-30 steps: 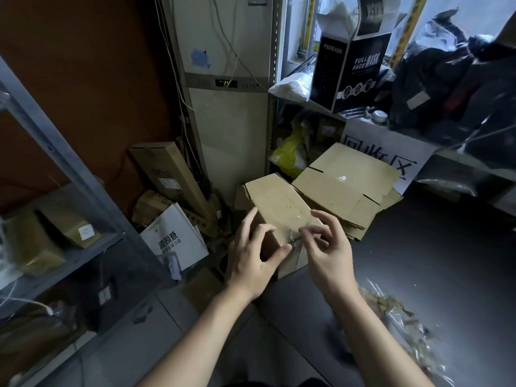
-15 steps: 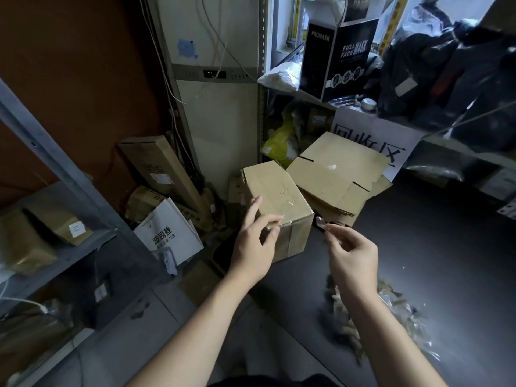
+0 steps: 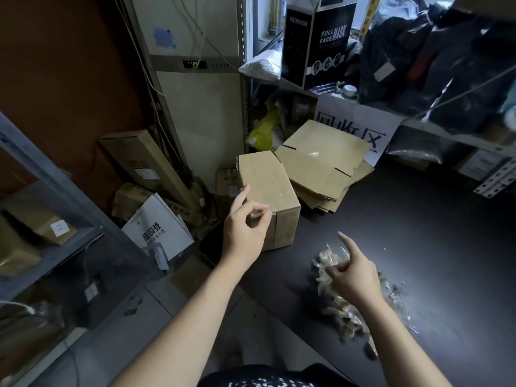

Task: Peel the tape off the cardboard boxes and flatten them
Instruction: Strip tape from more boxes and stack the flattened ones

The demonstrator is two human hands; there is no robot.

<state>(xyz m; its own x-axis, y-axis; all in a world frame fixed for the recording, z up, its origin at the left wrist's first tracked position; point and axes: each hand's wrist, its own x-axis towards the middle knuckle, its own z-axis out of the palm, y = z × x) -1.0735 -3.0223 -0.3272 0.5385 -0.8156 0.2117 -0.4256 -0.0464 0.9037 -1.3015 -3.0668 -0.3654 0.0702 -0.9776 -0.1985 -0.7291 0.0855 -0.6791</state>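
A closed brown cardboard box [image 3: 268, 180] stands at the left edge of the dark table [image 3: 418, 233], with clear tape running over its near top edge and down its front. My left hand [image 3: 245, 233] is at that edge, thumb and fingertips pinching the tape there. Behind the box lies a stack of flattened cardboard [image 3: 321, 160]. My right hand [image 3: 353, 275] hovers over a pile of peeled tape scraps [image 3: 349, 308] on the table. Its index finger is straight and the others are loosely curled; I see no strip between them.
A black mask box [image 3: 315, 43] and dark bags sit on the shelf behind, above a white sign [image 3: 354, 129]. On the floor at left are a white paper bag [image 3: 159, 227], a long carton [image 3: 145, 163] and a metal rack [image 3: 55, 177].
My right hand pulled away from the box with a bit of tape and moved down right over the scrap pile. My left hand stayed at the box's near edge.
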